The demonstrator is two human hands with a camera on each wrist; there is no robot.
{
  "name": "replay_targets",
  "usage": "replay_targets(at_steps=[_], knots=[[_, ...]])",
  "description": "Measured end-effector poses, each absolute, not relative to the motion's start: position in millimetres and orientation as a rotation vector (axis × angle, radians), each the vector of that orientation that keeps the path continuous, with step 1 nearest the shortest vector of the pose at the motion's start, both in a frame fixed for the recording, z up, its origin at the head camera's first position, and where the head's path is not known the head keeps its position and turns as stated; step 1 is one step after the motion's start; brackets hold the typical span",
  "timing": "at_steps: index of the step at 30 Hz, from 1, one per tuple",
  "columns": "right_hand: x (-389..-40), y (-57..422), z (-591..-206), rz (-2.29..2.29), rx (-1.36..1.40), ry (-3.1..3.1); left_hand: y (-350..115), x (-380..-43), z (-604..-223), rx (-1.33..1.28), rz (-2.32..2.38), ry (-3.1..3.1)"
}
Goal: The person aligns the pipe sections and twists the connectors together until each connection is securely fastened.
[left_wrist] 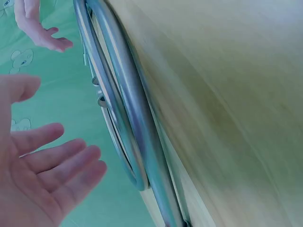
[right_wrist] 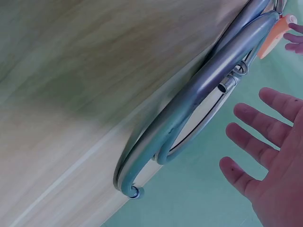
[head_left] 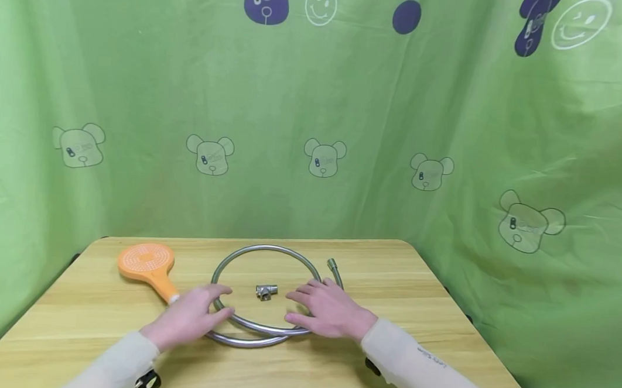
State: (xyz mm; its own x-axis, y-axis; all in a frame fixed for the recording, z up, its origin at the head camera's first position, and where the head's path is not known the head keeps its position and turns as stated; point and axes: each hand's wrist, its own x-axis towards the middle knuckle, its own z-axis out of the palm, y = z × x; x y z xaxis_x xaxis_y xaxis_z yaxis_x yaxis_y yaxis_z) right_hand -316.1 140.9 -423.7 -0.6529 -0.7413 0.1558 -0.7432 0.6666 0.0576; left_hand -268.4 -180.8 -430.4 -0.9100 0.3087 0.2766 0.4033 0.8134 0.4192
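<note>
A silvery shower hose [head_left: 268, 248] lies coiled on the table, one threaded end [head_left: 332, 264] pointing to the far right. Inside the coil sits a small chrome tee-shaped fitting [head_left: 266, 292]. My left hand [head_left: 191, 314] hovers over the coil's left side, fingers spread and holding nothing. Over the right side is my right hand [head_left: 331, 308], its fingers extended and also without a thing in them. Both wrist views show gaps between the fingers and the hose [left_wrist: 135, 104]. An orange shower head [head_left: 146, 260] lies face up to the left, its handle end partly behind the left hand.
The wooden table [head_left: 413, 363] has a rounded far right corner. Green fabric [head_left: 268, 197] printed with bear heads hangs behind it and along both sides.
</note>
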Motion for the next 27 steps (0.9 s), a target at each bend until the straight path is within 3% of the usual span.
replay_targets(at_steps=[27], knots=[[-320,109,-423,0.036,1.345,-2.615,-230,-270,-418,-0.093,-0.968,-2.666]])
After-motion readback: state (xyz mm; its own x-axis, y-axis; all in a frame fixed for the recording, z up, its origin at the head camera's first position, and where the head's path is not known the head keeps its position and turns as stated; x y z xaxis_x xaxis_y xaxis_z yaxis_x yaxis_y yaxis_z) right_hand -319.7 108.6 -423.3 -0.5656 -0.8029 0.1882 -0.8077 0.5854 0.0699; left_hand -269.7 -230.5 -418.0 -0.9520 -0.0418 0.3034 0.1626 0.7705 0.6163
